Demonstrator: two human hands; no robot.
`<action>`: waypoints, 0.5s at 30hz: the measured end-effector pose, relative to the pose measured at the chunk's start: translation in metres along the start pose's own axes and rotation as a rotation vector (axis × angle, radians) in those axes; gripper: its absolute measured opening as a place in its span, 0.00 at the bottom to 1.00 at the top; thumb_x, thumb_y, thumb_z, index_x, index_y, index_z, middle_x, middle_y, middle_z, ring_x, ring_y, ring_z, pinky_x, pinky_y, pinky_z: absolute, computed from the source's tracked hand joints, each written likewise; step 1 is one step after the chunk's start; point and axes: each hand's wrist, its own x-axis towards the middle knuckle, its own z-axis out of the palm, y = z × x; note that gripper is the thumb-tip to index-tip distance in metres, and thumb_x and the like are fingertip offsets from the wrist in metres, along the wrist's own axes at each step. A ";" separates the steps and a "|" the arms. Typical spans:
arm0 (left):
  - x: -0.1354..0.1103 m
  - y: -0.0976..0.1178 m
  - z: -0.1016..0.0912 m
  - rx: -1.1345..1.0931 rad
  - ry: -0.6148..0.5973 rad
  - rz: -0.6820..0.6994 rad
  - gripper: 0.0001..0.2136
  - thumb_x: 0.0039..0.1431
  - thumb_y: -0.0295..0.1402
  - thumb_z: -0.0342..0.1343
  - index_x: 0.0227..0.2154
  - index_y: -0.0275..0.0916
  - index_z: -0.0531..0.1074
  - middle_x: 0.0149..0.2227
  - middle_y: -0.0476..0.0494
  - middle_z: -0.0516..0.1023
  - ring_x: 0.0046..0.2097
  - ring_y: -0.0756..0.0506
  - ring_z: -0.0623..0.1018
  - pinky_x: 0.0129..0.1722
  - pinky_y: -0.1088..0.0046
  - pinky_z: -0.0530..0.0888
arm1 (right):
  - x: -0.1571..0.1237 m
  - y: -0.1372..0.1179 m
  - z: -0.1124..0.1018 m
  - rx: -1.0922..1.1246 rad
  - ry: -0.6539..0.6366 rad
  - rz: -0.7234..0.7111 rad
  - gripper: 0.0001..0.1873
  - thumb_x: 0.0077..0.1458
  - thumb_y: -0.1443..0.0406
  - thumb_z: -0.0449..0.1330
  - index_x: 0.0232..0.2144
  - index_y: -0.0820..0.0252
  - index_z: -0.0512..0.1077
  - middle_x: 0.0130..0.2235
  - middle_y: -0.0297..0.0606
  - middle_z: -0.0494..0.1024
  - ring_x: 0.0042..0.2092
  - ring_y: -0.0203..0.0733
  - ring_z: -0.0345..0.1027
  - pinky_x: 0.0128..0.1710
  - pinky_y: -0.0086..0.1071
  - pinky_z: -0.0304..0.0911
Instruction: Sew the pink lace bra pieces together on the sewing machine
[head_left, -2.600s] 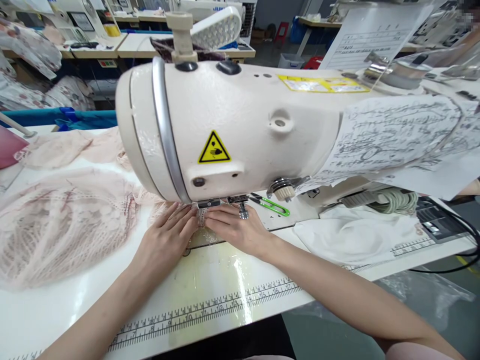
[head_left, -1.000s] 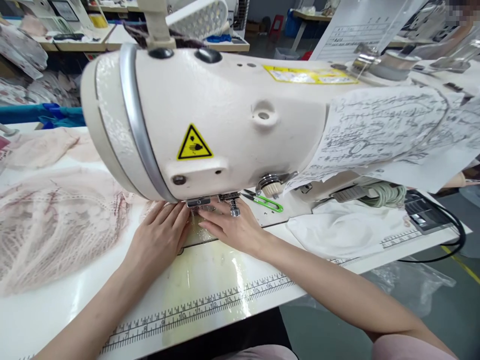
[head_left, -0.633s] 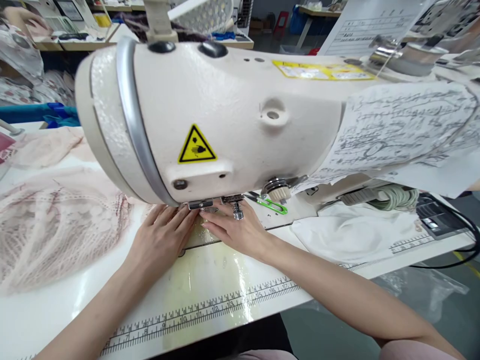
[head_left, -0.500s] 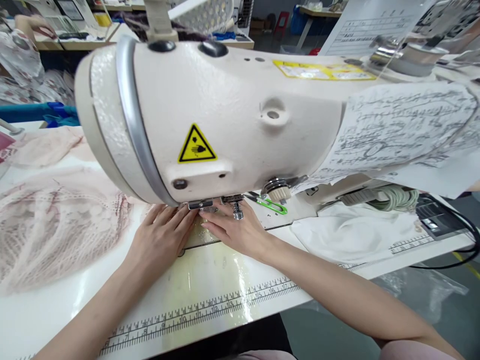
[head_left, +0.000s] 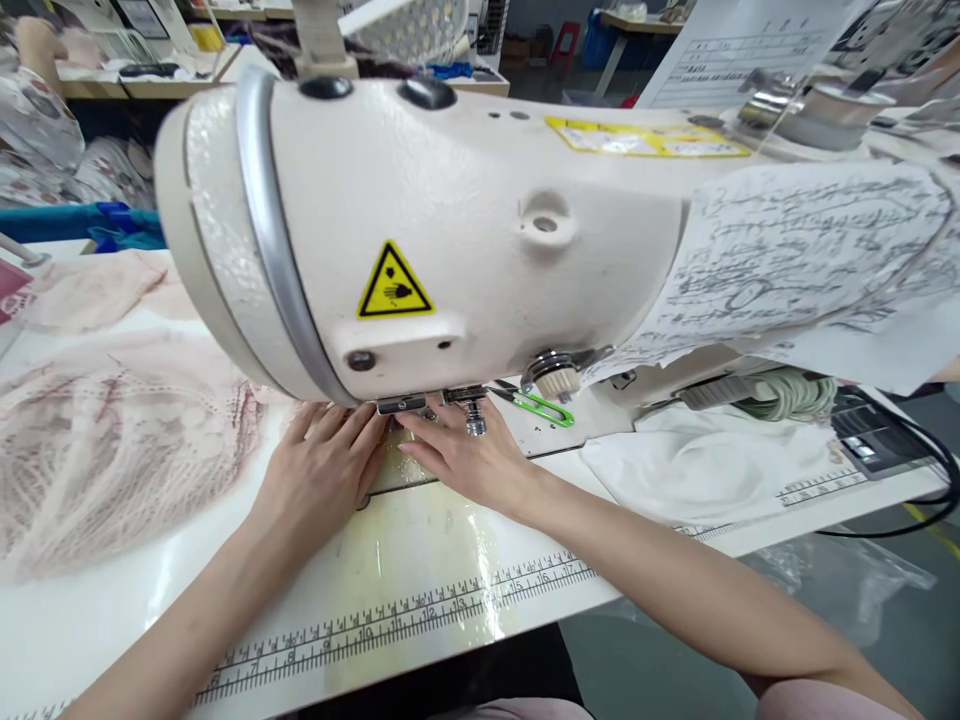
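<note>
Taking the gap between the two hands as the centre of the clock, the pale pink lace fabric lies at nine o'clock, spread loosely on the white surface, perhaps so that its weight does not pull. Its edge reaches toward the left hand, which lies palm down, fingers stretched toward twelve o'clock. The fabric seems to pass below these fingers, probably to be kept flat there.

At twelve o'clock stands the sewing machine, whose head covers the fingertips. The right hand comes in from four o'clock and rests low under this head, near the left one but apart from it, perhaps to steady the other side. Whether either hand pinches the fabric, one cannot tell.

At three o'clock, just beyond the right hand, lie the green snips, probably placed for easy reach. Farther the same way, a white cloth lies crumpled, away from both hands.
</note>
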 end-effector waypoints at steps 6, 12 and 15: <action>0.000 0.000 -0.001 -0.002 -0.009 -0.010 0.19 0.66 0.34 0.47 0.56 0.31 0.68 0.47 0.36 0.79 0.44 0.36 0.77 0.49 0.55 0.68 | -0.001 -0.003 -0.001 -0.071 -0.009 0.028 0.21 0.65 0.55 0.50 0.56 0.56 0.69 0.44 0.44 0.81 0.45 0.46 0.73 0.59 0.47 0.54; 0.001 0.001 -0.003 0.013 -0.013 -0.031 0.19 0.66 0.34 0.45 0.55 0.31 0.69 0.44 0.36 0.80 0.44 0.36 0.77 0.49 0.55 0.67 | 0.000 0.003 -0.008 -0.076 0.017 0.015 0.18 0.66 0.58 0.50 0.50 0.54 0.74 0.37 0.39 0.82 0.42 0.45 0.73 0.57 0.48 0.57; 0.000 0.004 -0.004 -0.015 -0.031 -0.059 0.20 0.66 0.34 0.46 0.56 0.31 0.68 0.44 0.35 0.80 0.46 0.36 0.77 0.51 0.54 0.66 | 0.002 0.009 -0.011 -0.040 0.068 0.023 0.17 0.66 0.58 0.50 0.46 0.54 0.77 0.34 0.36 0.82 0.38 0.43 0.73 0.55 0.46 0.60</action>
